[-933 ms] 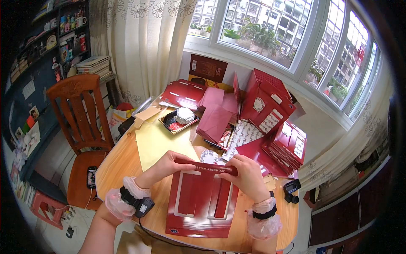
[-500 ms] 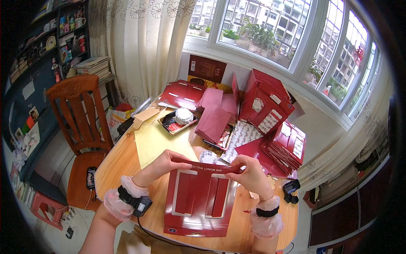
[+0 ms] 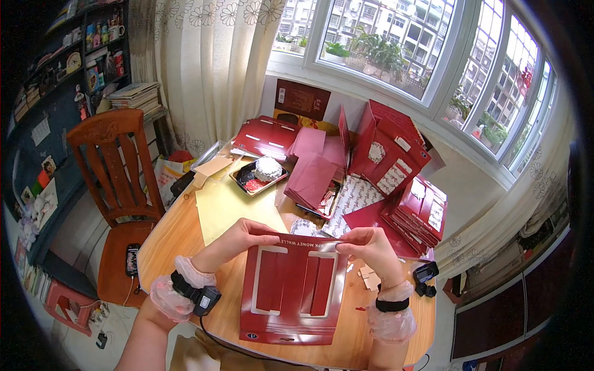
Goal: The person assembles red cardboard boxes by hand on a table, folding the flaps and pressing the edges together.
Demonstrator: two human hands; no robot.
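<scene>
Bare tabletop (image 3: 179, 238) left of left hand (image 3: 238, 238): free room out to the edge, only the yellow sheet (image 3: 232, 207) lying flat there. Ahead of both hands it's crowded: black tray (image 3: 257, 176), pink envelope stack (image 3: 312, 179), patterned sheet (image 3: 352, 198). Right of right hand (image 3: 368, 247): stacked red boxes (image 3: 417, 213) block, w/ paper scraps (image 3: 368, 278) & small black device (image 3: 426, 272) near the wrist. Red card sheet (image 3: 294, 290) fills the gap btwn the forearms.

bare hands (image 3: 238, 238), clear plastic cuffs, black wrist bands, black cable

Wooden chair (image 3: 114, 167) left of table (image 3: 179, 238); black tray (image 3: 257, 176), yellow sheet (image 3: 232, 207) on it.
</scene>
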